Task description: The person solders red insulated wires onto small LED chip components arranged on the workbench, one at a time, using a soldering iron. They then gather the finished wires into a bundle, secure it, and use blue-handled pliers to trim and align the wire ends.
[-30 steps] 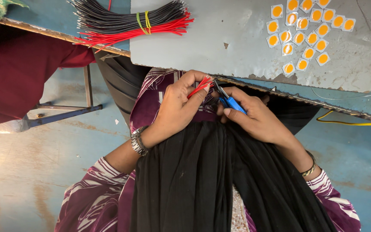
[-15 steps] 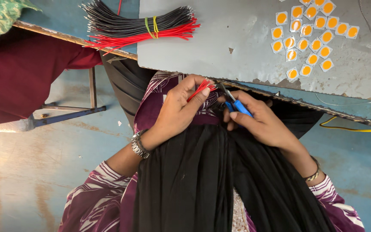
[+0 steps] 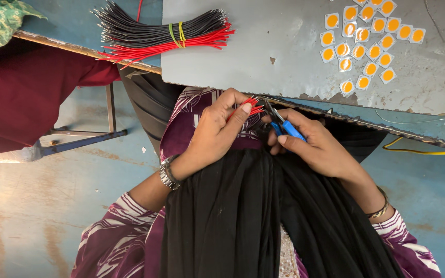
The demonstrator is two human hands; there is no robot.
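Both hands have shifted slightly rightward along the desk's near edge since the earlier frame, grips unchanged. The left hand (image 3: pixel 215 135) pinches a small bunch of short red insulated wires (image 3: pixel 253 107) between thumb and fingers; their long axis runs up and right, ends fanning toward the desk's near edge. The right hand (image 3: pixel 318 146) is curled around blue-handled cutting pliers (image 3: pixel 283 125), nose pointing up-left at the wire ends, above the black cloth lap (image 3: pixel 243 216).

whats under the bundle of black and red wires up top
The wire bundle lies on the blue tabletop, its right end over the grey board. The surface directly beneath it is hidden.
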